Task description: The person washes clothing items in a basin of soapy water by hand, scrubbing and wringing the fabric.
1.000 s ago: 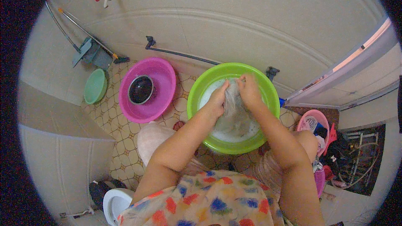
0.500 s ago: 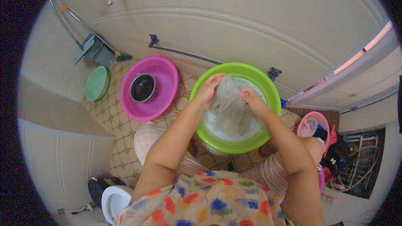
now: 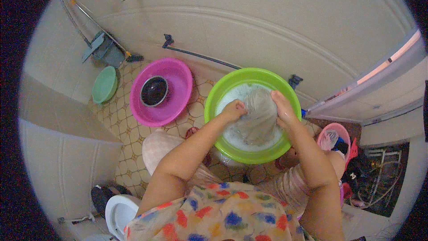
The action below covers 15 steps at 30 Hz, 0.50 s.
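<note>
Between my knees stands a lime-green basin (image 3: 215, 145) with foamy, soapy water (image 3: 232, 93) in it. A wet beige-grey cloth (image 3: 261, 111) lies bunched over the water, its lower part in the suds. At its left edge, my left hand (image 3: 233, 110) has its fingers curled in a pinch on the fabric. My right hand (image 3: 284, 109) grips the cloth's upper right edge, with some of its fingers hidden behind the fabric. Whether the cloth is a garment cannot be made out.
Left of the green basin sits a magenta basin (image 3: 183, 98) holding a dark round bowl (image 3: 154, 91). Farther left are a small mint-green basin (image 3: 105, 85), a dustpan (image 3: 108, 50) and a broom (image 3: 133, 57). A pink basket (image 3: 341, 129) with items stands at right; a toilet (image 3: 117, 216) at lower left.
The cloth has shifted right and spread wider. My left hand has moved down from the basin's far left rim; my right hand has moved right, toward the right rim.
</note>
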### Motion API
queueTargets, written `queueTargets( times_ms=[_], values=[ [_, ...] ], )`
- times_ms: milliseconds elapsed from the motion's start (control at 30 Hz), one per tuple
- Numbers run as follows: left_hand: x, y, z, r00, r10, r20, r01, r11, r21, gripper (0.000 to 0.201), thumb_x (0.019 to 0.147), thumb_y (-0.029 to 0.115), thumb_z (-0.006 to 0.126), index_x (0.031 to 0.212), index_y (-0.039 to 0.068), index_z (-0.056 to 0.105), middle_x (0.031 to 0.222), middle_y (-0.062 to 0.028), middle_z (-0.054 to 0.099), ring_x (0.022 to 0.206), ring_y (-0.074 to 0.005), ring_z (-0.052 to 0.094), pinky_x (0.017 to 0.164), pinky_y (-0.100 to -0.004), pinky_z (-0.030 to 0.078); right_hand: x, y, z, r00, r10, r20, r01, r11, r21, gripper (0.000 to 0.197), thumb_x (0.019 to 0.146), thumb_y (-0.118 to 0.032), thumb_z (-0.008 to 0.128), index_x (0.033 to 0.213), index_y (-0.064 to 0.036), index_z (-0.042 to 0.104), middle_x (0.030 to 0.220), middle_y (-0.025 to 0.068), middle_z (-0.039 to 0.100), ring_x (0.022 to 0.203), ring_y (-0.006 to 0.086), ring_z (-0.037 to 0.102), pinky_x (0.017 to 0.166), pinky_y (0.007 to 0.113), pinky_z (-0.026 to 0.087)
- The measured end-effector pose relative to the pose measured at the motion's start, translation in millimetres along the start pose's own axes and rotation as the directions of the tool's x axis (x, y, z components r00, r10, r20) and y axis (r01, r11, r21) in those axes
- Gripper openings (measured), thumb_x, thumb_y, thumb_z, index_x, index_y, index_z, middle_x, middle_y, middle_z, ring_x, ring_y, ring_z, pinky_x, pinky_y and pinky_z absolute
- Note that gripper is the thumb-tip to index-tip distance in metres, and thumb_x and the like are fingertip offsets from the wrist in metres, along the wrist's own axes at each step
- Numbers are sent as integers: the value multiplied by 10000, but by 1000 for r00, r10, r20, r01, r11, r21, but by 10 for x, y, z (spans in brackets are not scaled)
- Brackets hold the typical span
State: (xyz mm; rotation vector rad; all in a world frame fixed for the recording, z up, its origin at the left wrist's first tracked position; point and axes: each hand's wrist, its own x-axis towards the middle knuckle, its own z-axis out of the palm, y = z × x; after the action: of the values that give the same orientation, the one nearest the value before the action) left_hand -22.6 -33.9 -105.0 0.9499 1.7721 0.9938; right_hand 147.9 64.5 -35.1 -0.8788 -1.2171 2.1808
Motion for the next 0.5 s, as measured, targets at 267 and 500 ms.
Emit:
queueTargets(
  times_ms=[267,500],
  values=[
    [30,196,-130,983,24,-182,-42,995,-96,139,779,197,432,820,66,452,700,-77,505,611,-154,495,555,-304,400,182,75,-236,990,-71,-125,29,950,-311,300,825,-345,476,944,-70,504,852,41,545,779,138,512,724,281,420],
    [-75,553,-424,999,48,-24,-52,746,-664,167,786,159,383,862,32,459,793,-70,518,710,-172,513,645,-325,424,113,-27,-318,969,-244,47,176,536,-826,291,744,-293,585,933,-81,522,813,79,523,773,179,485,676,304,406]
  ],
)
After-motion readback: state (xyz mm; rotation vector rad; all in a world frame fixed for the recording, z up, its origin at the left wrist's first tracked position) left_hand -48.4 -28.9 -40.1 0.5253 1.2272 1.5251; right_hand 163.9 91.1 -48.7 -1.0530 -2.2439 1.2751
